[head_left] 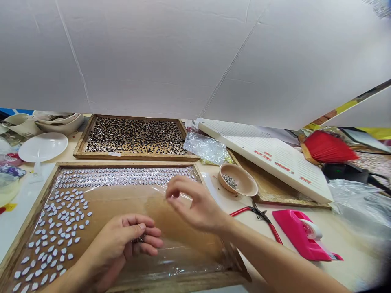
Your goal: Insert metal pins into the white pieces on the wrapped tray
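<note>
My left hand is cupped over the wooden-framed tray, its thumb curled over a few small dark metal pieces in the palm. Above and to the right hovers my right hand, thumb and fingertips brought together; anything between them is too small to make out. Near its fingertips runs a band of white pieces with small centre fittings, set in rows along the tray's far edge. Plain white leaf-shaped pieces lie scattered over the tray's left side. Clear film covers the tray's bottom.
Behind stands a second framed tray of dark small parts. To the right are a bowl with small metal bits, red-handled pliers, a pink tape dispenser, a white foam board and a red brush. A white plate sits left.
</note>
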A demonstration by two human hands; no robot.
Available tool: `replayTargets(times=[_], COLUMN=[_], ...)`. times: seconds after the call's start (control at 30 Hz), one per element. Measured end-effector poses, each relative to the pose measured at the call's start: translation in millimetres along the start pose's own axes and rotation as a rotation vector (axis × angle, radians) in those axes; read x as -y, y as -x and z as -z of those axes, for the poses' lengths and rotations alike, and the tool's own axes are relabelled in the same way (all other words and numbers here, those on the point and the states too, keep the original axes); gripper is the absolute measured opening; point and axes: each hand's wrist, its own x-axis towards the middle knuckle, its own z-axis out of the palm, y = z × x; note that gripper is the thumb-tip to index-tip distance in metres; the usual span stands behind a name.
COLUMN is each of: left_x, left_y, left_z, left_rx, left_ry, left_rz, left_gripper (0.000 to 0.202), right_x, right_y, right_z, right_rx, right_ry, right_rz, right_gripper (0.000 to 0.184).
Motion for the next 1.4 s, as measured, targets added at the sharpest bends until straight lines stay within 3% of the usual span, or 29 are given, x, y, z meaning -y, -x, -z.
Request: replayTargets(times=[0.1, 0.23, 0.33, 0.63, 1.4], left_x=[-1, 0, 1, 3, 0], left_y=[1, 1, 0, 0, 0], left_z=[0.2, 1.6, 3.3, 5.8, 1.6], left_rx=[-0.021, 0.024, 0.037, 0.045, 0.013], left_ry=[-0.009, -0.022, -0.031, -0.032, -0.018], left_rz=[0.022, 0.021, 0.016, 0.013, 0.048], left_gripper=[0.015, 0.015, 0.014, 0.020, 0.018], right_x=[-37, -79, -93, -97, -102], right_y=[-8, -12, -12, -16, -15], right_z=[22, 31, 27, 21, 23], right_rx=[-0.144, -0.132, -0.113, -0.041, -0.017], right_ry=[0.229, 0.475, 0.539, 0.599, 0.592], right_rz=[-0.074, -0.122, -0.074, -0.052, -0.065], right_gripper=[0.009, 0.009, 0.011, 0.013, 0.015])
